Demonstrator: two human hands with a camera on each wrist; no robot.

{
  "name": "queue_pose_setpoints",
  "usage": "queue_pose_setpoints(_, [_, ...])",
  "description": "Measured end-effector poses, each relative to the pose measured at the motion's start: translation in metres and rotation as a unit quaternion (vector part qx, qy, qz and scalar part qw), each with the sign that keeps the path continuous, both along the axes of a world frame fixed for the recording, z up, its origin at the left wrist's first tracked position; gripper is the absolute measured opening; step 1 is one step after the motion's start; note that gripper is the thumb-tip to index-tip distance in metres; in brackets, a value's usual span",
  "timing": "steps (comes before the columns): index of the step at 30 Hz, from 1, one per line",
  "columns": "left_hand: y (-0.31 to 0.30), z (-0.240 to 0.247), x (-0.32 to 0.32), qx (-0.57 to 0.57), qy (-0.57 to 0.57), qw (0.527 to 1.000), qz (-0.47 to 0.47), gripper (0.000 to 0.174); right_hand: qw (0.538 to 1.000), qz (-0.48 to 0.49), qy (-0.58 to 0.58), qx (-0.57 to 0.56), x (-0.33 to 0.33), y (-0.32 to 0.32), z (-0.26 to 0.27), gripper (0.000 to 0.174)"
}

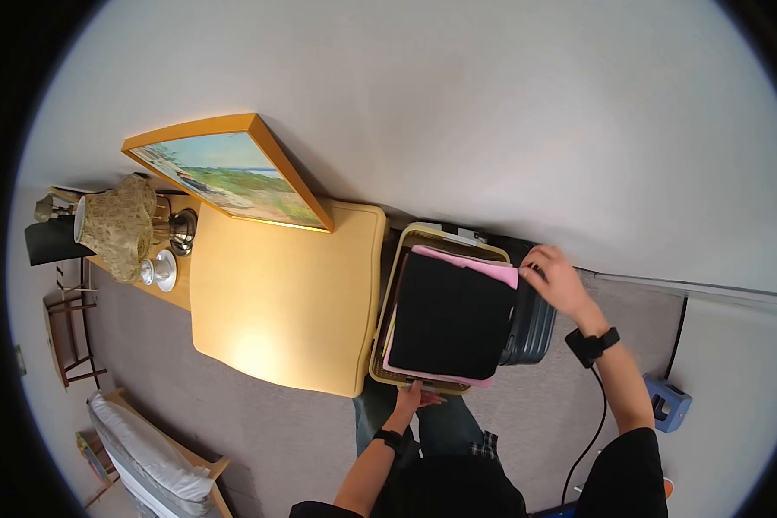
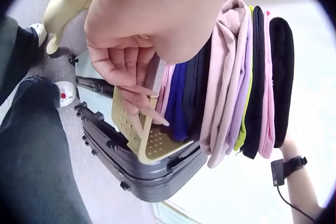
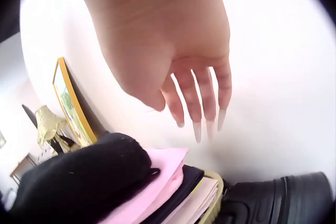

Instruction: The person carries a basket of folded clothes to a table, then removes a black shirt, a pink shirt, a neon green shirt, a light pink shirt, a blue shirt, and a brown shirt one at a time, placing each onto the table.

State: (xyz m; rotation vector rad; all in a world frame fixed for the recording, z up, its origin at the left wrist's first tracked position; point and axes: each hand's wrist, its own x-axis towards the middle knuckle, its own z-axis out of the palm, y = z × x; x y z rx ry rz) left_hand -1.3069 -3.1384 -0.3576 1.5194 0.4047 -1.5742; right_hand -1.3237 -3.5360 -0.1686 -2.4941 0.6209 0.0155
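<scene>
A yellow plastic basket [image 1: 381,337] stands on the dark suitcase [image 1: 537,332], full of stacked folded clothes. On top lies a black folded garment [image 1: 449,315], over a pink one [image 1: 483,266]. Lower in the stack, the left wrist view shows a lime edge, lilac, pale pink fabric [image 2: 223,82] and a blue piece [image 2: 179,95]. My left hand [image 1: 413,399] grips the basket's near side at its handle, fingers curled round it. Beyond the basket's far right corner, my right hand [image 1: 554,281] hangs in the air, holding nothing, its fingers loosely bent and spread in the right wrist view [image 3: 197,95].
Left of the basket stands a yellow table [image 1: 276,302] with a framed landscape picture [image 1: 233,177] leaning on the wall. Farther left are a lamp [image 1: 116,224] and a white cup and saucer [image 1: 160,271]. A blue object [image 1: 667,403] sits at the right.
</scene>
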Motion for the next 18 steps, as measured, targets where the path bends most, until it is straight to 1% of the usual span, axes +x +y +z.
queue_pose_setpoints(1, [-0.002,-0.002,-0.001,-0.013,0.033,0.999,-0.02,0.058,1.0,0.011,-0.007,-0.001,-0.005,0.007,-0.001,0.025])
queue_pose_setpoints(2, [-0.003,-0.003,-0.002,-0.015,0.036,0.999,-0.019,0.058,1.0,0.022,-0.014,-0.002,-0.008,0.014,-0.002,0.03])
queue_pose_setpoints(3, [-0.005,-0.001,-0.001,-0.029,0.05,0.998,-0.014,0.057,0.999,0.018,0.012,0.027,-0.01,0.021,-0.005,0.04])
queue_pose_setpoints(4, [-0.006,0.001,0.002,-0.043,0.063,0.997,-0.011,0.057,0.999,0.019,0.012,0.034,-0.009,0.029,-0.004,0.042])
queue_pose_setpoints(6, [-0.003,0.002,0.009,-0.037,0.064,0.997,-0.034,0.06,0.999,-0.003,0.018,0.029,-0.009,0.041,-0.009,0.043])
queue_pose_setpoints(7, [0.0,0.001,0.013,-0.068,0.092,0.991,-0.074,0.062,0.999,-0.006,0.017,0.032,-0.008,0.045,-0.007,0.043])
queue_pose_setpoints(8, [0.003,0.0,0.02,-0.098,0.119,0.981,-0.114,0.064,0.999,-0.048,-0.016,0.001,-0.006,0.05,-0.003,0.044])
queue_pose_setpoints(9, [0.003,0.007,0.031,-0.097,0.117,0.982,-0.117,0.064,0.994,-0.089,-0.048,-0.031,-0.004,0.053,0.0,0.045])
queue_pose_setpoints(10, [0.002,0.021,0.046,-0.102,0.086,0.964,-0.23,0.057,0.994,-0.091,-0.051,-0.03,-0.003,0.055,0.0,0.045])
queue_pose_setpoints(11, [0.001,0.033,0.062,-0.104,0.054,0.933,-0.34,0.05,0.994,-0.094,-0.059,-0.011,-0.005,0.057,0.001,0.046])
queue_pose_setpoints(12, [0.005,0.038,0.078,-0.103,0.052,0.932,-0.342,0.05,0.993,-0.097,-0.066,0.007,-0.007,0.061,0.001,0.047])
queue_pose_setpoints(13, [0.01,0.043,0.096,-0.17,-0.128,0.884,-0.417,0.04,0.996,-0.06,-0.058,-0.025,-0.005,0.066,0.007,0.05])
queue_pose_setpoints(14, [0.01,0.048,0.11,-0.229,-0.303,0.795,-0.472,0.03,0.996,-0.063,-0.059,-0.026,-0.006,0.071,0.007,0.05])
queue_pose_setpoints(15, [0.001,0.069,0.123,-0.23,-0.305,0.793,-0.475,0.03,0.997,-0.066,-0.03,-0.025,-0.006,0.075,0.004,0.053])
queue_pose_setpoints(16, [-0.011,0.101,0.139,-0.165,-0.35,0.825,-0.411,0.024,0.997,-0.069,0.0,-0.024,-0.006,0.08,-0.001,0.056])
queue_pose_setpoints(17, [-0.021,0.118,0.152,-0.099,-0.392,0.848,-0.344,0.018,0.996,-0.087,0.008,-0.022,-0.008,0.079,-0.012,0.061])
queue_pose_setpoints(18, [-0.026,0.118,0.161,-0.101,-0.393,0.845,-0.347,0.018,0.996,-0.091,0.007,-0.022,-0.008,0.079,-0.012,0.061])
